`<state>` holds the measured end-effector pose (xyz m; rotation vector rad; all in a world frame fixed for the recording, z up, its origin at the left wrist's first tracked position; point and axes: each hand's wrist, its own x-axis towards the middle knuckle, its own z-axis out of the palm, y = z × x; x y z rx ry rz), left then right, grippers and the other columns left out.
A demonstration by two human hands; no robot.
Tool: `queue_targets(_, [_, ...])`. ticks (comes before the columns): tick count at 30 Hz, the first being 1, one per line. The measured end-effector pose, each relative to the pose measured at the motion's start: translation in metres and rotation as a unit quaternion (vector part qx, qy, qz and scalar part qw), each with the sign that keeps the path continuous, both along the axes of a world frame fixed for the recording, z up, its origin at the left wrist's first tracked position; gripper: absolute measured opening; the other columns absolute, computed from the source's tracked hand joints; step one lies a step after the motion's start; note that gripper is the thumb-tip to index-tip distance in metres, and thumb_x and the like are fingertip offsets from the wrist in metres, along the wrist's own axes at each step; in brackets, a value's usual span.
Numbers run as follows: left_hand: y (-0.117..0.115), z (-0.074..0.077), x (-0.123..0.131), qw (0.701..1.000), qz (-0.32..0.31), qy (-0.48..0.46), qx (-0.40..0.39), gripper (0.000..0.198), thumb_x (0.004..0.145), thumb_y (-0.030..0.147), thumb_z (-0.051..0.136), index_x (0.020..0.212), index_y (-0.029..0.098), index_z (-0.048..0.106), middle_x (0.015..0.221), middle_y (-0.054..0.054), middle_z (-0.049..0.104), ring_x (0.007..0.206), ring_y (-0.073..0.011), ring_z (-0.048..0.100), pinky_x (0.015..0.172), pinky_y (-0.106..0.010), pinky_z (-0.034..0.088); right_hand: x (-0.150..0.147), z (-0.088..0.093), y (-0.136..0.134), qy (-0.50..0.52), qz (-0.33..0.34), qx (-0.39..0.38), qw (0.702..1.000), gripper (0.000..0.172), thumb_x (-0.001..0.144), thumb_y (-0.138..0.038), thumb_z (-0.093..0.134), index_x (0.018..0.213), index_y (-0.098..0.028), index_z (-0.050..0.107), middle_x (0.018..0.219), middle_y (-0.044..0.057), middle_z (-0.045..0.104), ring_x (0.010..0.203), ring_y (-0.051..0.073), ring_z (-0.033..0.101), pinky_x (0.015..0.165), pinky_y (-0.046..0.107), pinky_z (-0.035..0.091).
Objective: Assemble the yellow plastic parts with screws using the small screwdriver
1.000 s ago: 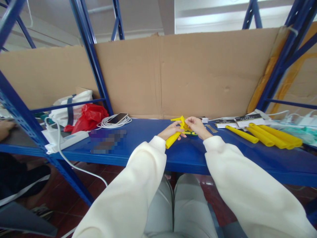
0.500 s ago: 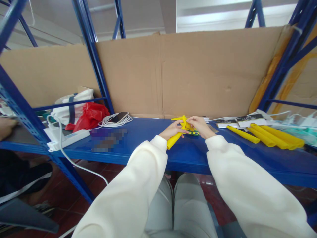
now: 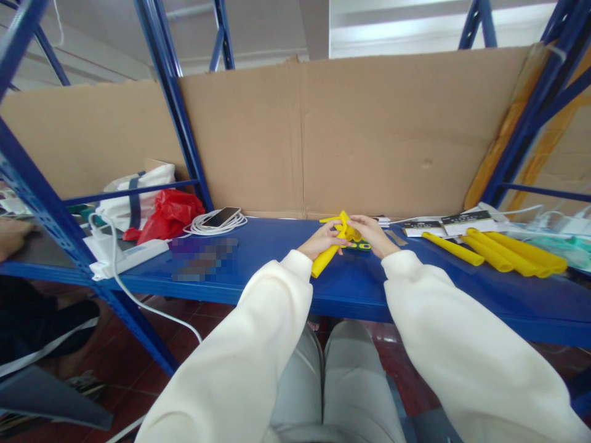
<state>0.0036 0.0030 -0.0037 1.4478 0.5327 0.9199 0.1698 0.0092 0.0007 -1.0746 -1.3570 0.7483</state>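
Note:
My left hand [image 3: 322, 240] is closed around a yellow plastic tube [image 3: 324, 263], which slants down toward the front edge of the shelf. At the tube's upper end is a yellow branched piece [image 3: 343, 220], partly covered by fingers. My right hand [image 3: 370, 233] has its fingertips closed on the yellow part from the right side; the exact grip is hidden. Just under the hands lies a green and yellow tool [image 3: 361, 245], mostly covered. Behind my left fingers a thin yellow strip [image 3: 329, 219] points left.
Several yellow tubes [image 3: 496, 253] lie at the right beside black-and-white packets [image 3: 468, 222]. To the left are a phone [image 3: 225, 216] on a coiled white cable [image 3: 203, 229], a red bag [image 3: 167, 216] and a power strip [image 3: 138, 253]. Another person's hand [image 3: 13, 237] shows at far left.
Both hands stay almost in the same place on the yellow piece. My right fingers have shifted very slightly left; the view has moved a little.

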Motion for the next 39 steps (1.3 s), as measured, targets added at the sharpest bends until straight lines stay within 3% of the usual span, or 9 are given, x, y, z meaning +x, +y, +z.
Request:
queue_targets(8, [-0.007,0.004,-0.001,1.0,-0.001,-0.002,-0.011,0.061,0.069,-0.004,0.068,0.124,0.016,0.052,0.089,-0.006,0.07,0.082,-0.0229,0.074,0.059,-0.023,0.052,0.005,-0.001,-0.002,-0.02,0.044,0.002,0.999,0.039,0.064,-0.053,0.079,0.082,-0.019,0.068,0.088,0.006,0.075,0.086,0.019,0.069,0.079,0.031,0.054])
queue_targets(12, [-0.006,0.005,-0.001,1.0,0.004,0.001,-0.016,0.059,0.072,-0.003,0.065,0.125,0.018,0.052,0.091,-0.006,0.071,0.079,-0.0206,0.074,0.058,-0.022,0.053,0.004,-0.004,0.001,-0.018,0.034,0.008,0.999,0.042,0.064,-0.055,0.079,0.082,-0.019,0.067,0.092,0.007,0.075,0.086,0.02,0.069,0.08,0.032,0.054])
queue_targets(18, [-0.007,0.009,0.001,0.998,0.033,-0.014,-0.05,0.055,0.074,-0.006,0.061,0.123,0.016,0.051,0.098,-0.01,0.072,0.077,-0.0201,0.074,0.059,-0.023,0.054,0.004,-0.008,0.008,-0.101,-0.015,0.048,0.994,0.032,0.078,-0.048,0.069,0.088,-0.018,0.067,0.102,0.012,0.074,0.095,0.021,0.068,0.089,0.036,0.053])
queue_targets(20, [-0.008,0.01,0.001,0.995,0.064,-0.025,-0.068,0.055,0.074,-0.007,0.06,0.123,0.016,0.051,0.1,-0.01,0.072,0.074,-0.0183,0.074,0.057,-0.022,0.054,0.01,-0.006,0.006,-0.188,-0.067,0.073,0.977,0.025,0.081,-0.041,0.066,0.089,-0.018,0.068,0.103,0.012,0.074,0.099,0.023,0.068,0.091,0.038,0.051])
queue_targets(23, [-0.009,0.013,0.001,0.988,0.118,-0.049,-0.091,0.057,0.074,-0.007,0.062,0.124,0.017,0.05,0.106,-0.01,0.071,0.076,-0.018,0.074,0.056,-0.021,0.054,0.023,0.0,-0.002,-0.375,-0.122,0.061,0.917,0.014,0.081,-0.032,0.064,0.076,-0.02,0.07,0.092,0.011,0.075,0.098,0.026,0.068,0.088,0.037,0.05])
queue_targets(26, [-0.01,0.015,0.0,0.978,0.164,-0.057,-0.116,0.058,0.076,-0.006,0.062,0.127,0.017,0.049,0.113,-0.012,0.07,0.079,-0.0188,0.074,0.054,-0.02,0.054,0.033,0.005,-0.009,-0.494,-0.12,-0.021,0.861,0.014,0.078,-0.029,0.066,0.067,-0.022,0.071,0.079,0.011,0.075,0.09,0.029,0.071,0.078,0.035,0.05])
queue_targets(29, [-0.009,0.017,-0.001,0.966,0.206,-0.062,-0.145,0.061,0.077,-0.006,0.062,0.131,0.017,0.046,0.115,-0.013,0.07,0.08,-0.0194,0.075,0.054,-0.019,0.054,0.04,0.005,-0.011,-0.538,-0.086,-0.085,0.834,0.011,0.074,-0.033,0.07,0.072,-0.022,0.073,0.08,0.01,0.075,0.082,0.028,0.071,0.07,0.033,0.049])
queue_targets(34, [-0.007,0.017,-0.003,0.952,0.238,-0.082,-0.176,0.065,0.075,-0.006,0.065,0.133,0.017,0.045,0.115,-0.014,0.07,0.081,-0.0203,0.075,0.056,-0.021,0.056,0.052,0.001,-0.003,-0.571,-0.053,-0.08,0.816,0.013,0.064,-0.029,0.079,0.075,-0.023,0.074,0.08,0.008,0.075,0.079,0.025,0.071,0.067,0.03,0.049])
queue_targets(39, [-0.009,0.02,-0.003,0.943,0.259,-0.084,-0.189,0.062,0.078,-0.009,0.056,0.134,0.015,0.044,0.11,-0.013,0.072,0.077,-0.0178,0.074,0.057,-0.021,0.057,0.052,0.001,-0.004,-0.522,-0.061,-0.05,0.849,0.015,0.065,-0.023,0.077,0.079,-0.022,0.071,0.086,0.008,0.075,0.082,0.024,0.07,0.073,0.031,0.051])
